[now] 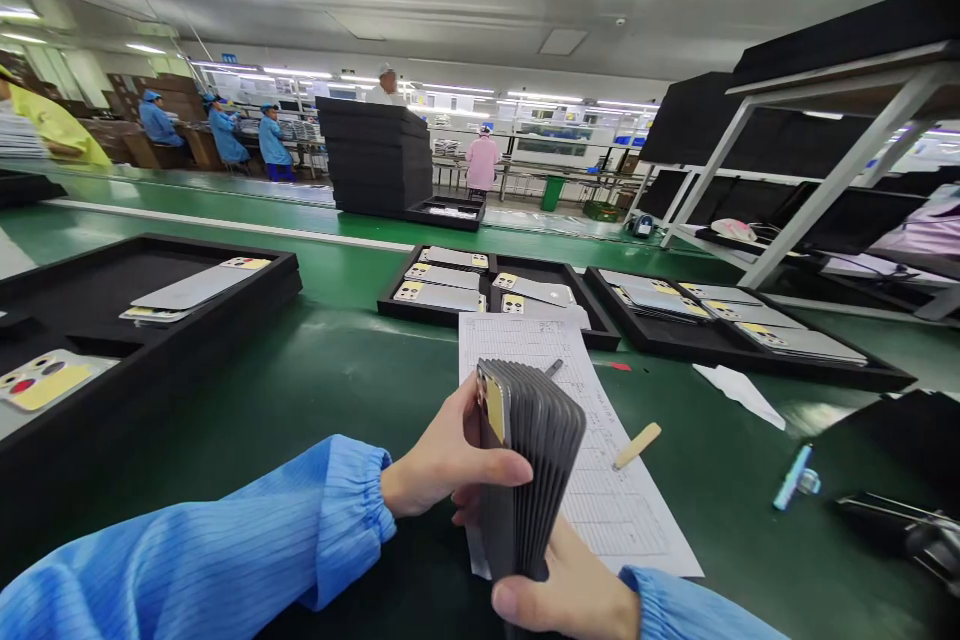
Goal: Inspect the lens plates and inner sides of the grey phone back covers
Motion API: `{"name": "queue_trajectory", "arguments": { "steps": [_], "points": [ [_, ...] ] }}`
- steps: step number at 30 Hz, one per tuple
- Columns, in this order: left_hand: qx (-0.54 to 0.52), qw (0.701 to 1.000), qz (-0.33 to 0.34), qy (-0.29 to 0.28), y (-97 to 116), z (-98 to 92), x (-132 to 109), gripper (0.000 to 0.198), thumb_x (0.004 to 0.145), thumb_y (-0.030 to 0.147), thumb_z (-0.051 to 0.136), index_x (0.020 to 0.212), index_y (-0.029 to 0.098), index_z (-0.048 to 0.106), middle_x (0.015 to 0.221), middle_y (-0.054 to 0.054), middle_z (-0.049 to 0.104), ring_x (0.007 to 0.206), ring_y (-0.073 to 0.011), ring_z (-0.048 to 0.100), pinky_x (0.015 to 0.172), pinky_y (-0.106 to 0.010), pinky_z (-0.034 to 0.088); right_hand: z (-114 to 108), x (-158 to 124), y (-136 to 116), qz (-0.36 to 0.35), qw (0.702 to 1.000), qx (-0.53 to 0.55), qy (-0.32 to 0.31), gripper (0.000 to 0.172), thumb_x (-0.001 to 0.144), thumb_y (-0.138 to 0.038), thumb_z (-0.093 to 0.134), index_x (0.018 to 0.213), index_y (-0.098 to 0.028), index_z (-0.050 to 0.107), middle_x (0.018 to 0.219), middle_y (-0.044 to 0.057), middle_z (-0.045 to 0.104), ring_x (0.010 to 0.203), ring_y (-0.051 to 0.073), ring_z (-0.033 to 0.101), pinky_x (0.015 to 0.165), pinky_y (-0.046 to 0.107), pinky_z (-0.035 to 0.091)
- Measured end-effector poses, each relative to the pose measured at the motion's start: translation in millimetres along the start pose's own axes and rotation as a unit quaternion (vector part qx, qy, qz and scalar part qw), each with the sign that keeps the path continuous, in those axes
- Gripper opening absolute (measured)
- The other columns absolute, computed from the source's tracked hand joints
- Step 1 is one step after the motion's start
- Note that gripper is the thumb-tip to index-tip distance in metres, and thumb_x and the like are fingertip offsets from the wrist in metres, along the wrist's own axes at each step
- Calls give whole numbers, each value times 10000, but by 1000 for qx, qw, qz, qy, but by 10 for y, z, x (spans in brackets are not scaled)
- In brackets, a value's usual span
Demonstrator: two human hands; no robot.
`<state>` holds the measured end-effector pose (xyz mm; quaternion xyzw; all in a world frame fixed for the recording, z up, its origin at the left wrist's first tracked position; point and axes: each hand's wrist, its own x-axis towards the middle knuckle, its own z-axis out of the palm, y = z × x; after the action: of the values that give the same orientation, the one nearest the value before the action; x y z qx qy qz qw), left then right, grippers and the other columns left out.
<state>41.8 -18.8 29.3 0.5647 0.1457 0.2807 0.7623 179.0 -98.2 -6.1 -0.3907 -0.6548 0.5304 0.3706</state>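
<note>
A thick stack of dark grey phone back covers (544, 420) stands on edge between my two hands, above the bench. My left hand (450, 455) grips its left side near the top, thumb across the front cover and fingers behind. Lower down, my right hand (574, 585) is wrapped round the bottom end of the stack, thumb in front. The nearest cover carries yellow film beside its camera holes. Behind and under the stack lies a printed form sheet (600, 460) with handwritten entries. A dark pen, partly hidden by the covers, rests on the sheet.
Black foam trays with silver covers stand at left (285, 285), centre (611, 335) and right (892, 380). A wooden-coloured stick (637, 447), a light blue pen-like tool (793, 478) and white paper (739, 395) lie to the right. Farther back rises a black tray stack (375, 160); co-workers sit beyond.
</note>
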Motion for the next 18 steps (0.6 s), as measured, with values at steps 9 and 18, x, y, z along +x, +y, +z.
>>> {"name": "queue_trajectory", "arguments": {
  "steps": [9,18],
  "points": [
    [32,992,1,124,-45,-16,49,377,627,331,705,903,146,526,795,-11,583,656,-96,515,460,-164,323,-53,20,22,11,977,206,-46,467,658,-407,584,1036,-135,562,898,79,621,867,212,580,765,326,437],
    [23,989,-17,147,-78,-37,59,299,638,329,698,789,123,543,639,26,517,487,-34,401,369,-140,225,-16,8,79,22,952,301,-49,471,596,-301,531,1021,-107,593,855,75,607,753,163,555,660,246,412]
  ]
}}
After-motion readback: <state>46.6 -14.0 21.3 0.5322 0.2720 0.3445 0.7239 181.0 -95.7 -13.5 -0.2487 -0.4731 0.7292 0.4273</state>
